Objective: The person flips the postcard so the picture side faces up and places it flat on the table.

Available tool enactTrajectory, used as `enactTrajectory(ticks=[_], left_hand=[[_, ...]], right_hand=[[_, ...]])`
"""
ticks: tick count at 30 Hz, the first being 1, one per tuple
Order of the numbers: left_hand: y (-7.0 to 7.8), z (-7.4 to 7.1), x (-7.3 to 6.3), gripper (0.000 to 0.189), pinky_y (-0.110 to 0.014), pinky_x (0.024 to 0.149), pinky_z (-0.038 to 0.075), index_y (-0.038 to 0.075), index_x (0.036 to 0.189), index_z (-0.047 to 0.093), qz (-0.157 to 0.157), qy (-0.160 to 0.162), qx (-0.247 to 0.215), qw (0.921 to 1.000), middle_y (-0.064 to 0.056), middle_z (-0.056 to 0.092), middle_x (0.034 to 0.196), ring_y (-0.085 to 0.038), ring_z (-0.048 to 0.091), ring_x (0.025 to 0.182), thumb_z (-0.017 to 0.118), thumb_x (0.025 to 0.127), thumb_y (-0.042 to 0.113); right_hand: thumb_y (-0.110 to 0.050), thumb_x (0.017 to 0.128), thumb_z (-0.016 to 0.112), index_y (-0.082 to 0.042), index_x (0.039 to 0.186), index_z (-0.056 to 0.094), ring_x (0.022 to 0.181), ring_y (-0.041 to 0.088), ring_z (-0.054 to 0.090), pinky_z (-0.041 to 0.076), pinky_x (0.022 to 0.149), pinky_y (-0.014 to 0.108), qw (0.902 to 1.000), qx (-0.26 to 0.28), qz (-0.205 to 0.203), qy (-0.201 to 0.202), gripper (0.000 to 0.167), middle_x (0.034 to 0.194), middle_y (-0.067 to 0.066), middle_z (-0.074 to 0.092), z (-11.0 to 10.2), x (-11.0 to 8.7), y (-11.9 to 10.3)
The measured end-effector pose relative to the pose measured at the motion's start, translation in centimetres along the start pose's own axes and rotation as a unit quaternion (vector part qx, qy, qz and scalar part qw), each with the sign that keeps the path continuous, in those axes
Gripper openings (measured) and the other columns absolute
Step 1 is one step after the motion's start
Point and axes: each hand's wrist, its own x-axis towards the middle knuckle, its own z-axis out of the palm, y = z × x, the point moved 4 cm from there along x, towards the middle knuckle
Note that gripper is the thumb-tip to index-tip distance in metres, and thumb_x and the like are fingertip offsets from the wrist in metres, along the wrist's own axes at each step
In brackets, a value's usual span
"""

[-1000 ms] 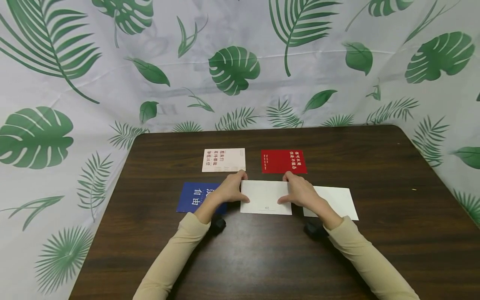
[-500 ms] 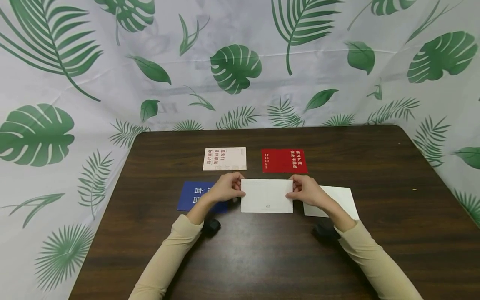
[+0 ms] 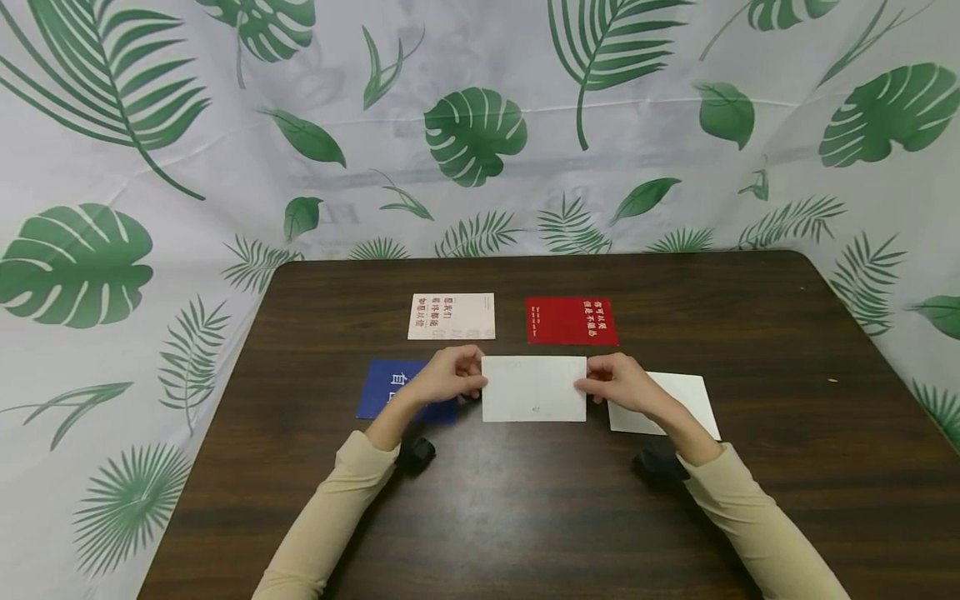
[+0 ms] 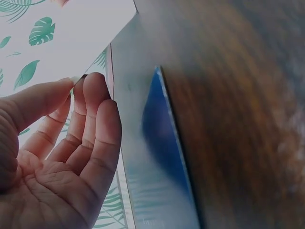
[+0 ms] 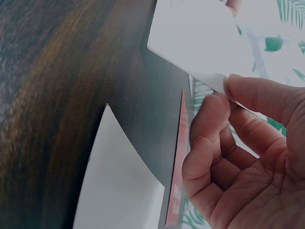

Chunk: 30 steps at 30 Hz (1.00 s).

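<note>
Between my two hands a blank-looking white card [image 3: 534, 388] is held up by its short sides, with a small faint mark near its lower edge. My left hand [image 3: 447, 377] pinches the left edge between thumb and fingertips. On the right edge, my right hand [image 3: 621, 382] has the same kind of pinch. The left wrist view shows the card's corner at the thumb [image 4: 47, 98], above the tabletop. Under the left forearm lies a blue card [image 3: 382, 387] with white characters, partly covered. Another white card [image 3: 688, 398] lies beneath the right wrist, partly hidden.
Farther back on the dark wood table [image 3: 480, 517] lie a cream card [image 3: 452, 317] with reddish characters and a red card [image 3: 572, 321] with white ones. A leaf-patterned cloth [image 3: 337, 208] hangs behind the table's far edge. A tiny yellowish speck [image 3: 832, 381] lies at right.
Both hands have shifted outward from on top of the white card to its side edges and now pinch it there. The card moved slightly up in view. The other cards stayed put.
</note>
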Motion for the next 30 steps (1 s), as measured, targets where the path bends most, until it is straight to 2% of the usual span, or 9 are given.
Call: enactTrajectory(ticks=[3, 7, 8, 12, 15, 19, 25, 27, 30], left_hand=[[0.3, 0.0, -0.1, 0.016, -0.050, 0.058, 0.052, -0.010, 0.099, 0.051, 0.011, -0.001, -0.007, 0.9999, -0.028, 0.063, 0.077, -0.044, 0.062, 0.067, 0.059, 0.086, -0.006], [0.6, -0.1, -0.1, 0.014, -0.048, 0.061, 0.053, -0.011, 0.097, 0.053, 0.031, 0.012, -0.013, 0.9993, -0.027, 0.063, 0.077, -0.044, 0.063, 0.068, 0.060, 0.085, -0.007], [0.7, -0.1, -0.1, 0.015, -0.049, 0.062, 0.053, -0.012, 0.097, 0.054, 0.034, 0.017, -0.017, 0.9991, -0.028, 0.063, 0.077, -0.045, 0.062, 0.068, 0.061, 0.085, -0.008], [1.0, -0.3, -0.2, 0.015, -0.053, 0.063, 0.052, -0.014, 0.095, 0.056, 0.030, 0.038, -0.040, 0.9980, -0.029, 0.063, 0.078, -0.046, 0.062, 0.069, 0.063, 0.084, -0.007], [1.2, -0.4, -0.3, 0.009, -0.048, 0.065, 0.054, -0.012, 0.089, 0.058, 0.028, 0.048, -0.048, 0.9973, -0.024, 0.065, 0.077, -0.041, 0.065, 0.071, 0.063, 0.083, -0.008], [1.4, -0.5, -0.3, 0.006, -0.036, 0.067, 0.055, -0.012, 0.085, 0.062, 0.034, 0.058, -0.053, 0.9963, -0.022, 0.067, 0.080, -0.034, 0.067, 0.074, 0.065, 0.081, -0.009], [1.2, -0.8, -0.7, 0.010, -0.023, 0.069, 0.052, -0.012, 0.090, 0.068, 0.038, 0.064, -0.039, 0.9965, -0.023, 0.068, 0.094, -0.024, 0.068, 0.079, 0.064, 0.081, -0.010], [1.1, -1.0, -0.7, 0.011, -0.022, 0.070, 0.052, -0.011, 0.091, 0.069, 0.034, 0.066, -0.033, 0.9967, -0.023, 0.068, 0.097, -0.024, 0.068, 0.082, 0.062, 0.082, -0.010], [1.0, -1.1, -0.8, 0.013, -0.020, 0.069, 0.051, -0.011, 0.093, 0.069, 0.034, 0.068, -0.021, 0.9969, -0.023, 0.068, 0.099, -0.030, 0.067, 0.084, 0.060, 0.083, -0.011]], right_hand=[[-0.012, 0.088, 0.065, -0.003, 0.074, 0.059, 0.058, 0.022, 0.059, 0.041, 0.049, 0.027, 0.9999, 0.012, -0.002, 0.002, 0.018, 0.065, 0.007, 0.060, -0.2, -0.2, -0.8], [-0.010, 0.090, 0.063, 0.001, 0.076, 0.060, 0.058, 0.027, 0.063, 0.051, 0.054, 0.031, 0.9981, 0.060, 0.012, 0.000, 0.018, 0.067, 0.014, 0.064, -0.4, -0.4, -0.7], [-0.012, 0.090, 0.063, 0.001, 0.076, 0.061, 0.058, 0.025, 0.064, 0.053, 0.055, 0.033, 0.9974, 0.071, 0.014, -0.001, 0.019, 0.068, 0.013, 0.065, -0.4, -0.3, -0.2], [-0.011, 0.089, 0.064, 0.003, 0.082, 0.065, 0.063, 0.023, 0.068, 0.054, 0.060, 0.035, 0.9962, 0.087, 0.005, 0.005, 0.016, 0.072, 0.013, 0.068, -0.5, -0.4, -0.4], [-0.007, 0.088, 0.064, 0.006, 0.089, 0.067, 0.068, 0.024, 0.069, 0.055, 0.064, 0.037, 0.9951, 0.097, -0.012, 0.015, 0.014, 0.076, 0.013, 0.069, -0.7, -0.6, -0.6], [0.001, 0.088, 0.061, 0.013, 0.101, 0.064, 0.076, 0.032, 0.069, 0.055, 0.068, 0.041, 0.9918, 0.124, -0.024, 0.019, 0.018, 0.085, 0.020, 0.069, -0.7, -0.8, -0.7], [0.006, 0.089, 0.057, 0.015, 0.108, 0.062, 0.082, 0.033, 0.068, 0.054, 0.070, 0.035, 0.9907, 0.129, -0.032, 0.028, 0.022, 0.097, 0.027, 0.067, -0.7, -0.8, -0.7], [0.006, 0.089, 0.056, 0.014, 0.109, 0.062, 0.083, 0.033, 0.068, 0.054, 0.071, 0.034, 0.9902, 0.132, -0.029, 0.034, 0.022, 0.100, 0.027, 0.066, -0.7, -0.8, -0.6], [0.003, 0.091, 0.055, 0.013, 0.111, 0.062, 0.086, 0.032, 0.068, 0.054, 0.072, 0.033, 0.9884, 0.145, -0.024, 0.039, 0.023, 0.105, 0.028, 0.064, -0.6, -0.7, -0.4]])
